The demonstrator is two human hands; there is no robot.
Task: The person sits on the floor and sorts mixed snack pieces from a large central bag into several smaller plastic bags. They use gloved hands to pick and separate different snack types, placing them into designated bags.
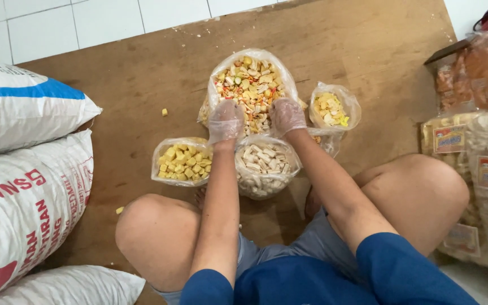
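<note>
Both gloved hands dig into the big bag of mixed crackers [251, 85] at twelve o'clock on the wooden board [142, 79]; the left hand [225, 120] and right hand [287, 116] curl over loose pieces, though what they clutch I cannot tell. Scooping gently would likely spare breakage. White sacks [24, 186] lie at nine o'clock, packed snack bags [481, 169] at three. The white-cracker bag [265, 166] under the wrists crowds the reach; the yellow-cube bag [183, 161] sits at its left.

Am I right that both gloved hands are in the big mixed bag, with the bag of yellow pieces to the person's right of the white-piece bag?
Not quite: the head view shows the yellow bag on the person's left of the white bag. The left hand and right hand, both gloved, are indeed in the mixed bag.
</note>
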